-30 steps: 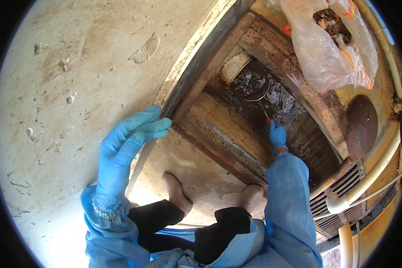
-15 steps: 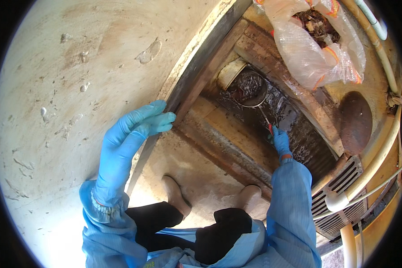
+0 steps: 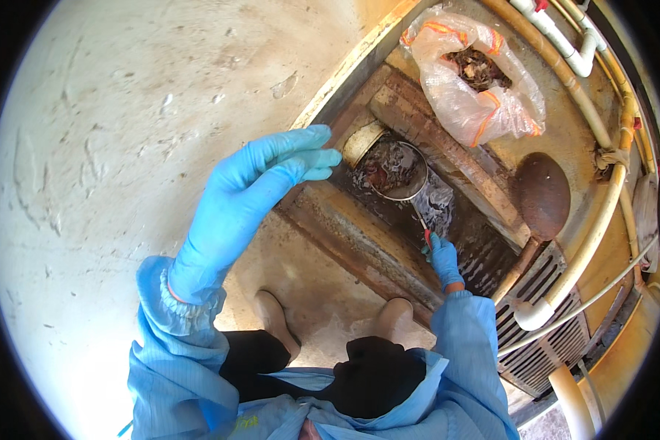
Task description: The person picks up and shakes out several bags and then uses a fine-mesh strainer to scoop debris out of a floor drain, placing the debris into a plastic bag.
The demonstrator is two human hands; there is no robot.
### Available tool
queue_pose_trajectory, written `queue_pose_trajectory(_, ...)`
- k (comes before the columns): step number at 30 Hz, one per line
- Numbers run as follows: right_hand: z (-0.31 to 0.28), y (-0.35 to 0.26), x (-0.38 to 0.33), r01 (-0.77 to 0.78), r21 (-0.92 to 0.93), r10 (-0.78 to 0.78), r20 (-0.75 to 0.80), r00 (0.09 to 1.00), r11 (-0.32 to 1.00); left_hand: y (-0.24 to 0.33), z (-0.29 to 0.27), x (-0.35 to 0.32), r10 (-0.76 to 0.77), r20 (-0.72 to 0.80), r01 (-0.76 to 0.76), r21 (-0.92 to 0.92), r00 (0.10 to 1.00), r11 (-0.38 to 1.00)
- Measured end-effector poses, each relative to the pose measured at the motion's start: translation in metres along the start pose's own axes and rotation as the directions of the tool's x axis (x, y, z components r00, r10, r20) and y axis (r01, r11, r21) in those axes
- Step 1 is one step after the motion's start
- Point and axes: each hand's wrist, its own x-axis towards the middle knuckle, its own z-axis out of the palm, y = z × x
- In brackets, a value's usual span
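Observation:
My right hand (image 3: 446,262), in a blue glove, grips the red handle of a round, metal-rimmed strainer (image 3: 402,199). The strainer lies low in a drain trench (image 3: 491,253) of dark, murky water, with wet dark debris inside its rim. Touching or close to its far left side is a dirty whitish round container or pipe end (image 3: 363,141); which one I cannot tell. My left hand (image 3: 260,180), also gloved in blue, is raised in front of the pale wall. Its fingers are stretched out, with nothing in them.
A clear plastic bag (image 3: 447,99) holding brown debris stands beyond the trench. A rusty long-handled ladle (image 3: 543,198) lies to the right, near a slotted metal grate (image 3: 546,315) and yellowed pipes (image 3: 601,227). The pale wall (image 3: 125,183) rises on the left.
The view has shifted, so the bag, ladle and trench sit further left. My left hand has moved right and up in the picture, away from the wall's edge. My right hand keeps hold of the strainer.

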Motion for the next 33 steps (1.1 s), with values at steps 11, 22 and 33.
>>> queue_pose_trajectory(11, -0.016, -0.008, -0.094, 0.163, 0.034, -0.160, -0.070, 0.985, 0.986, 0.032, 0.010, -0.006, 0.187, 0.100, -0.181, -0.067, 0.977, 0.981)
queue_pose_trajectory(22, -0.061, -0.055, -0.194, 0.230, -0.040, -0.232, -0.073, 0.970, 0.972, 0.036, 0.008, -0.012, 0.250, 0.117, -0.240, -0.090, 0.961, 0.966)
queue_pose_trajectory(33, -0.160, -0.092, -0.279, 0.053, -0.004, -0.053, -0.061, 0.997, 0.999, 0.023, 0.008, 0.001, 0.211, 0.114, -0.194, -0.142, 0.971, 0.971)
